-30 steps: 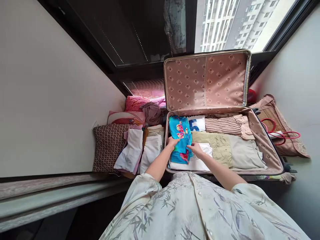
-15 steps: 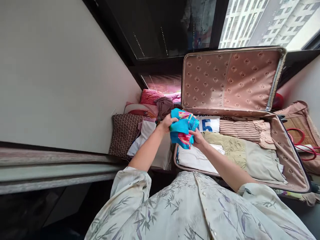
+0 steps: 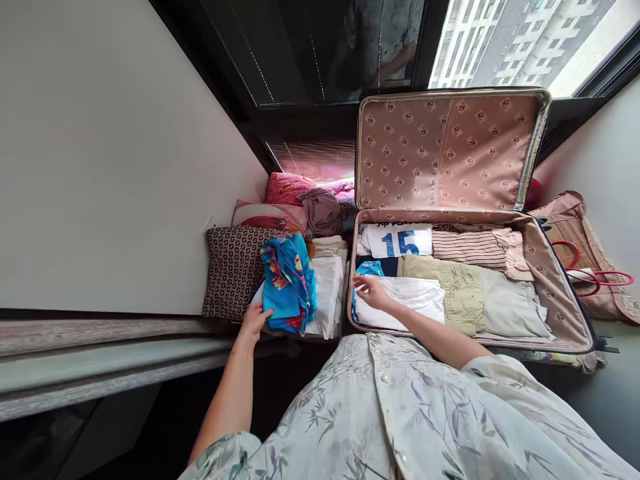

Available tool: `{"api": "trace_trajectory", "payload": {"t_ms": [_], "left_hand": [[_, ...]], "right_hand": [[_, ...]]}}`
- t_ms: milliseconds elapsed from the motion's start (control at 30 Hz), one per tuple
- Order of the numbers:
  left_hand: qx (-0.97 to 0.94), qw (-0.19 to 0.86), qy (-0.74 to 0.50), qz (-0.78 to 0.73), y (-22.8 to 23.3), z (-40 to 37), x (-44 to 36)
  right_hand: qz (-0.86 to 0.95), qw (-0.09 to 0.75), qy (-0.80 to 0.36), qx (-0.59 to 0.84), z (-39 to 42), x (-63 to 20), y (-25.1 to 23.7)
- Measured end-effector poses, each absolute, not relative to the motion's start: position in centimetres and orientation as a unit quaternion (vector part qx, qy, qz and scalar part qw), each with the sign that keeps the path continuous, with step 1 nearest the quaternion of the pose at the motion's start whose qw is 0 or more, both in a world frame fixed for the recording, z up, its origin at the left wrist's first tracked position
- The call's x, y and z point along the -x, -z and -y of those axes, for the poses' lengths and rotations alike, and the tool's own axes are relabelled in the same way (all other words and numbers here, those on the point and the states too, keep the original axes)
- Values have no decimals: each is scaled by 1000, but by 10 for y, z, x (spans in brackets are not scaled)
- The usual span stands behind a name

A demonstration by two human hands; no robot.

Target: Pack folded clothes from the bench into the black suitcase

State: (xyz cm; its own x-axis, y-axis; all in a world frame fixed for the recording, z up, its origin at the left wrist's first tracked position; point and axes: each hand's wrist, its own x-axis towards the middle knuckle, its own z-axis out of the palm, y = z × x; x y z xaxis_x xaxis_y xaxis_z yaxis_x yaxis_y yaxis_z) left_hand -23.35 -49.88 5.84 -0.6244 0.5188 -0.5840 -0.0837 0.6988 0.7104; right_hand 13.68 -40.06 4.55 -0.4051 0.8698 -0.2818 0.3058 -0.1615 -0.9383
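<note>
A blue floral folded garment [image 3: 287, 287] lies on the clothes pile left of the suitcase. My left hand [image 3: 256, 321] grips its lower left edge, thumb on top and the other fingers partly hidden. My right hand [image 3: 373, 293] is over the left end of the open suitcase [image 3: 567, 313], above a folded white garment [image 3: 415, 300]. Its fingers are loosely curved and apart, holding nothing visible. Just beyond those fingers, a small blue patterned cloth [image 3: 369, 268] shows inside the case. A white shirt marked 15 [image 3: 395, 241] sits behind it.
Striped clothing [image 3: 465, 248], khaki trousers [image 3: 460, 297] and pale grey clothing [image 3: 515, 303] fill the case's right part. Its lid [image 3: 450, 153] stands upright against the window. Left are a patterned cushion [image 3: 233, 267] and white clothes [image 3: 327, 293]; right, a woven bag [image 3: 595, 253].
Both hands were holding a blue printed garment at the case's left edge. Now my left hand is farther left on blue cloth over the pile, and my right hand is apart from it.
</note>
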Motion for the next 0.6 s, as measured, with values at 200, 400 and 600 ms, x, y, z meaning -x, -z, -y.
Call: {"api": "trace_trajectory", "payload": {"t_ms": [200, 400, 600], "left_hand": [[-266, 142, -353, -886, -50, 505, 204], [-468, 193, -417, -755, -64, 475, 90], [-631, 379, -306, -603, -38, 452, -9]], "right_hand": [[721, 68, -374, 580, 390, -238, -8], [834, -117, -188, 506, 399, -250, 2], [850, -139, -209, 464, 398, -269, -5]]}}
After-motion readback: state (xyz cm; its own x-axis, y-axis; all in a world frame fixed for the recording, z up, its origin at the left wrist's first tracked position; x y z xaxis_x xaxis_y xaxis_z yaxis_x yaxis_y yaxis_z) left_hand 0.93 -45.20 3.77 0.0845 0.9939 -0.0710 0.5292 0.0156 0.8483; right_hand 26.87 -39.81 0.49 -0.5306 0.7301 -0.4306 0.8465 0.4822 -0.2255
